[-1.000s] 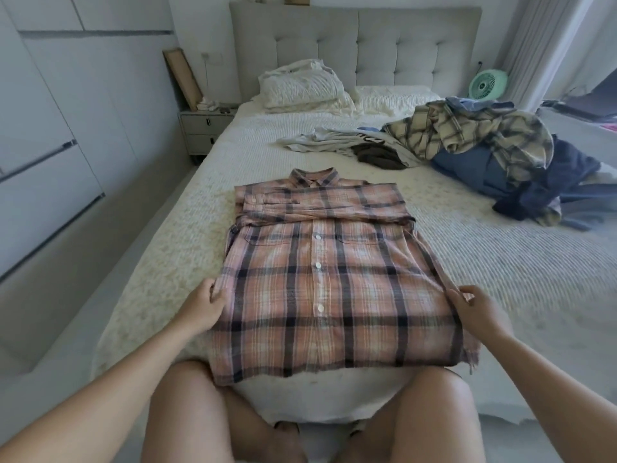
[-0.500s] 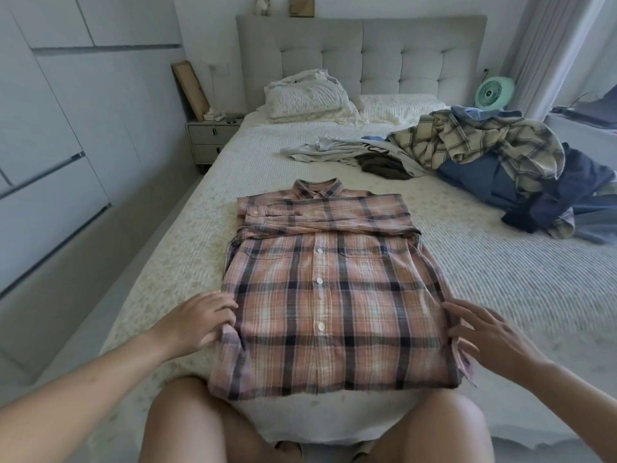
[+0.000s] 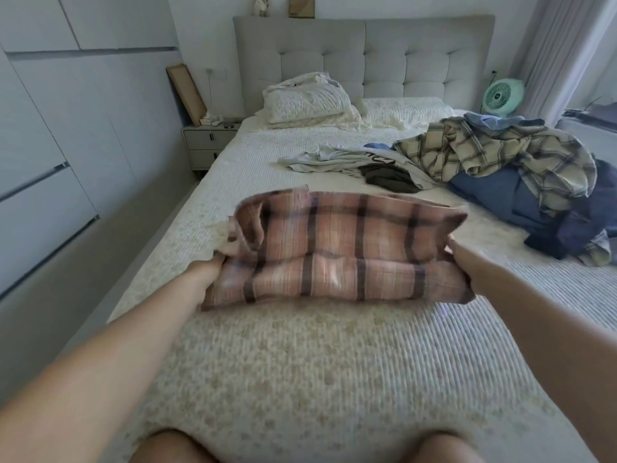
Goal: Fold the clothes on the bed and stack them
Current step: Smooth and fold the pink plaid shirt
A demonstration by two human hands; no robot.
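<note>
Left hand (image 3: pixel 208 272) grips the left edge of the pink plaid shirt (image 3: pixel 337 252), fingers mostly hidden under the cloth. Right hand (image 3: pixel 465 262) holds the right edge the same way, fingers tucked into the fabric.

Change since a second ago: the shirt lay flat, button-front up, sleeves folded across the chest, both hands only at its side edges near the hem. Now the lower half is lifted and carried toward 12 o'clock, doubling over the upper half. Shirt is blurred by motion and sits at bed centre. Judgement: this is the last fold of this garment; once laid down and smoothed it can start the stack.

Bed (image 3: pixel 334 362): bare coverlet at 6 o'clock. Unfolded pile at 2 o'clock: cream plaid shirt (image 3: pixel 494 155) over blue garments (image 3: pixel 490 192). At 1 o'clock, a white T-shirt (image 3: pixel 334 160) with a dark garment (image 3: pixel 387 177) on it.

Writing: dark print on the white T-shirt, partly covered, not legible. No brands readable.
</note>
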